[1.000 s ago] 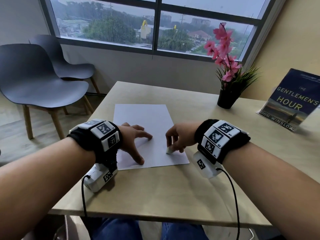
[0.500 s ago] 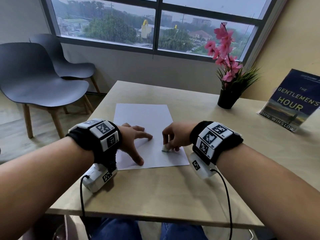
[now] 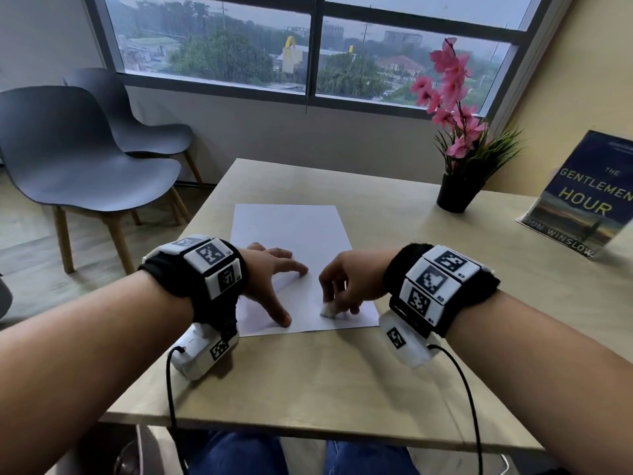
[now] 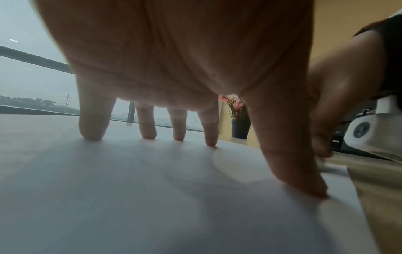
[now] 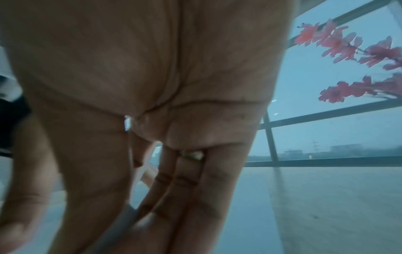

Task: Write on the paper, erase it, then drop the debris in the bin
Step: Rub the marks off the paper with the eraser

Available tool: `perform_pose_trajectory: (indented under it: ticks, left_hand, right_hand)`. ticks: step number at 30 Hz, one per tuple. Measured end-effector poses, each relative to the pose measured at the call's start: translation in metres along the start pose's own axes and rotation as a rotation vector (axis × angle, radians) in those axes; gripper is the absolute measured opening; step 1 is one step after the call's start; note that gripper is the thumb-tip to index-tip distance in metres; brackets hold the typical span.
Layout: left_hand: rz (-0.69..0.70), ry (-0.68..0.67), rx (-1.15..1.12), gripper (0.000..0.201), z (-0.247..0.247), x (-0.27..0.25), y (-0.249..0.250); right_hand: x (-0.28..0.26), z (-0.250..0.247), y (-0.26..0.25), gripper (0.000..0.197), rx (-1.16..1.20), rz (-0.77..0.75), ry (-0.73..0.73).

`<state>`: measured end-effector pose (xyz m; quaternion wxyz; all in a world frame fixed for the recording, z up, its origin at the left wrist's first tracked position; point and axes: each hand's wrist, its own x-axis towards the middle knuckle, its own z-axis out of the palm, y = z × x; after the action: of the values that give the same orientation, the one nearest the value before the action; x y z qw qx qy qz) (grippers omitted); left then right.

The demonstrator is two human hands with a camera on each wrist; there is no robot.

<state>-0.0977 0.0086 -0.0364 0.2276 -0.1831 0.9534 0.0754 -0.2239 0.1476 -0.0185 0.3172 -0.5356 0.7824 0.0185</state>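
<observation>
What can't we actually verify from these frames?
- Bin: in no view, so its place is unknown.
- Pencil marks or debris on the paper: too faint to tell in the head view.
- Eraser: mostly covered by the right hand; blurred in both wrist views.
- Book: title cut off by the head view's right edge.
- Left hand: fingertips press the paper; no pencil in view.

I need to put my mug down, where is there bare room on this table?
Bare table along the near edge, and between the paper and the plant pot. Crowded: left hand and right hand with the eraser on the paper.
</observation>
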Motion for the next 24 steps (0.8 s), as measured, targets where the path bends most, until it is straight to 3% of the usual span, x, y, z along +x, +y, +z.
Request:
perform_pose_trajectory:
  ticks: [3, 8, 14, 19, 24]
  left_hand:
    - [0.000, 0.002, -0.005, 0.097, 0.001, 0.000, 0.000]
    - [-0.005, 0.002, 0.002, 0.097, 0.000, 0.001, -0.001]
    - [0.012, 0.011, -0.019, 0.096, 0.001, 0.002, -0.001]
    - [0.034, 0.081, -0.086, 0.096, 0.002, 0.005, -0.003]
    - [-0.032, 0.004, -0.058, 0.100, 0.001, 0.007, -0.012]
  right_hand:
    - [0.000, -0.001, -0.003, 0.015, -0.044, -0.021, -0.043]
    - [0.013, -0.008, 0.001, 0.016, -0.035, 0.054, 0.105]
    - [0.000, 0.001, 0.001, 0.017, 0.043, -0.033, -0.057]
    - [-0.008, -0.006, 0.018, 0.016, 0.099, 0.038, -0.023]
    - [-0.014, -0.009, 0.027, 0.016, 0.053, 0.110, -0.003]
